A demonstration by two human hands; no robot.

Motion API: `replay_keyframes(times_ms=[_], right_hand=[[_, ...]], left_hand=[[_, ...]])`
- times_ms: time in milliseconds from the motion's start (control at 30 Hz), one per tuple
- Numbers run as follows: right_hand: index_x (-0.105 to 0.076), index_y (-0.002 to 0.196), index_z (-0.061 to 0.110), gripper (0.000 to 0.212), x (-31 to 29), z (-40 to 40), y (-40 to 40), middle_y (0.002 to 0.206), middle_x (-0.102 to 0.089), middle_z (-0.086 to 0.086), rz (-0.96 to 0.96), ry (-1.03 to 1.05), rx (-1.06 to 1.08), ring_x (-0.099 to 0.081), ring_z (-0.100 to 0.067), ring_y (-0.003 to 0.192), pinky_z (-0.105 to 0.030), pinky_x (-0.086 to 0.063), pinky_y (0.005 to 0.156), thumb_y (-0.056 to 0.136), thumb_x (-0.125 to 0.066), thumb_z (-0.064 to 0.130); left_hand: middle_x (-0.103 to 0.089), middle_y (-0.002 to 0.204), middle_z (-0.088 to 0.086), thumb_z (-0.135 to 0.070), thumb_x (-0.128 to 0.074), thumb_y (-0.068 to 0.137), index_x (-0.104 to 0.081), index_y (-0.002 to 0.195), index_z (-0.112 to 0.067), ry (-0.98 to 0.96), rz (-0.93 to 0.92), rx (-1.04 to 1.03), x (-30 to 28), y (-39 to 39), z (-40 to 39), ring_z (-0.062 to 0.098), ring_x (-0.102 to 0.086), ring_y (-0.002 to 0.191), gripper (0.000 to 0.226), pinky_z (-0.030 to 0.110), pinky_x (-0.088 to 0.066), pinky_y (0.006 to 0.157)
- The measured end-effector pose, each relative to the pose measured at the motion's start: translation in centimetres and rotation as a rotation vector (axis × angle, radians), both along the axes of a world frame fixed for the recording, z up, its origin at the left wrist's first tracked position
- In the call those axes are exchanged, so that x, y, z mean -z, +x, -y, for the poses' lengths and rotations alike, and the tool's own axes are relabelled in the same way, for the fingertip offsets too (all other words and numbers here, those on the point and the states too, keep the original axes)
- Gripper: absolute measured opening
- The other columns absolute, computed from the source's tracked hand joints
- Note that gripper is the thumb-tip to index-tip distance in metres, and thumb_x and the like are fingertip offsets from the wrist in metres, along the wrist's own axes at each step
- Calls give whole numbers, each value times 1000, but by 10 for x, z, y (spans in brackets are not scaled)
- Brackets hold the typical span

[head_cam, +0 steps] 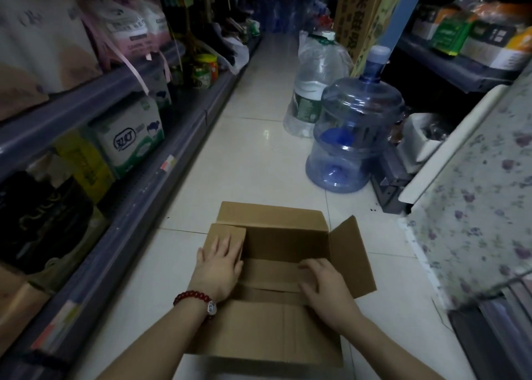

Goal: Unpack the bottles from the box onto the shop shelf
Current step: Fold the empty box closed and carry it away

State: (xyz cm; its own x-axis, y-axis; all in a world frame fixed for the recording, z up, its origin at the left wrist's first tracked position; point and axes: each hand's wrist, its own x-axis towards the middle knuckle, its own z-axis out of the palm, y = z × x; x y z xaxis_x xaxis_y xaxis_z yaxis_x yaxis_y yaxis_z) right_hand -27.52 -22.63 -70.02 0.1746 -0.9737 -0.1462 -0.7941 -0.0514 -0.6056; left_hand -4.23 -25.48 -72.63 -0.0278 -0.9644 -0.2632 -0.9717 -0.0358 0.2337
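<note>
Box [276, 264] sits on floor directly under both hands, long axis left-right, no bottles visible inside. Left hand [220, 264] flat on left flap; right hand [319, 284] loosely curled at near edge, holding nothing.

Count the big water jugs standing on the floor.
2: the blue jug stands nearer the box; the clear jug stands just behind it, to its left. More may be hidden further back.
</note>
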Motion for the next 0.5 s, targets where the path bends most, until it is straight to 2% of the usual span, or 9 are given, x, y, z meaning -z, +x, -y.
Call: replay_keyframes(times_ms=[100, 200, 267, 333, 433, 500], right_hand=[[-48, 134, 26, 40, -16, 14, -11, 140, -44, 8, -19, -244, 48, -43, -6, 126, -17, -35, 102, 94, -55, 26], [-44, 140, 19, 48, -29, 34, -36, 149, -39, 0, -81, -473, 231, -35, -17, 138, -24, -25, 108, 94, -55, 26], [-37, 144, 18, 51, -28, 44, -59, 154, -33, -4, -64, -448, 350, -29, -20, 142, -28, -21, 112, 97, -50, 29], [-35, 145, 16, 49, -19, 49, -78, 153, -35, -6, 74, -355, 443, -32, -21, 141, -31, -23, 113, 100, -43, 32], [-40, 142, 17, 42, -10, 52, -92, 147, -44, -8, 328, -283, 617, -40, -24, 135, -37, -30, 111, 102, -36, 31], [-44, 140, 16, 41, -5, 53, -89, 144, -48, -8, 364, -205, 606, -44, -25, 132, -37, -34, 108, 102, -36, 31]], left_hand=[[4, 162, -2, -42, -20, 100, -1, 152, -32, -13, -12, -25, 3, -4, 0, 22, 5, 149, 56, 48, 2, 118], [6, 161, -3, -43, -20, 100, 2, 151, -33, -15, -7, -21, 5, -2, -2, 20, 6, 149, 56, 47, 3, 118], [3, 162, -3, -43, -21, 100, 1, 151, -32, -28, -3, -25, 4, -1, -4, 20, 4, 149, 57, 47, 1, 119], [0, 162, -3, -43, -24, 100, -2, 152, -32, -38, -4, -32, 2, -2, -6, 20, 1, 149, 57, 46, -1, 119], [-1, 162, -3, -42, -28, 99, -3, 152, -33, -32, -10, -43, -1, -3, -8, 20, -1, 149, 58, 46, -2, 120], [-1, 161, -4, -43, -29, 99, -4, 151, -33, -27, -6, -40, -2, -3, -8, 20, -2, 149, 59, 45, -4, 120]])
